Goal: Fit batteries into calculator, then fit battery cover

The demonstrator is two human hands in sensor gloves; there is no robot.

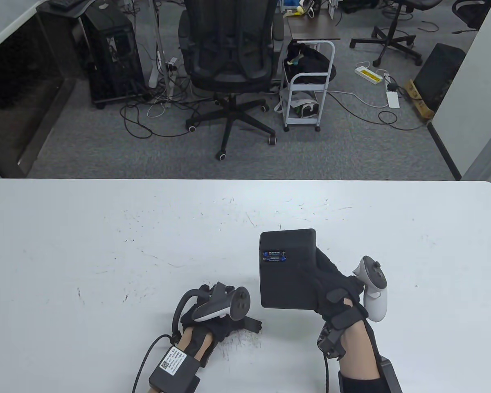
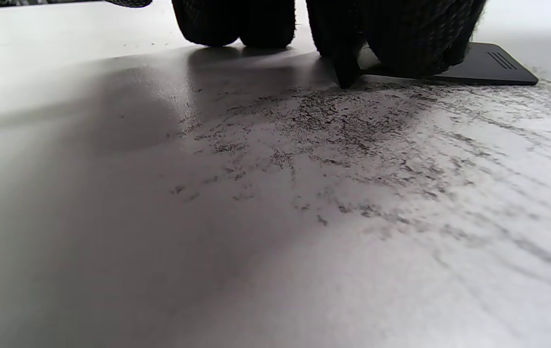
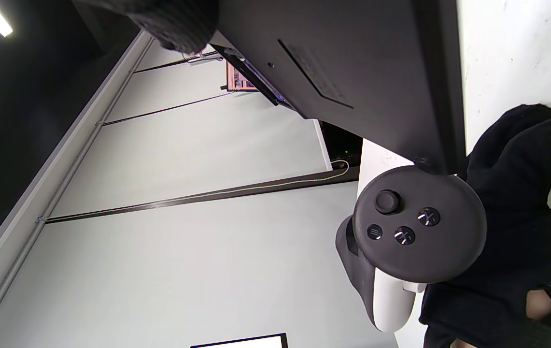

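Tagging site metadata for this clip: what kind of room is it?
Probably an office or lab workspace. Beyond the white table there is grey carpet with a black mesh office chair, a desktop PC tower amid loose cables, and a white rolling cart.

I see a black calculator (image 1: pixel 287 274) with blue-labelled batteries (image 1: pixel 275 256), a black battery cover (image 2: pixel 487 65), black gloves, and a white counter (image 1: pixel 106 245) with dark scuffs.
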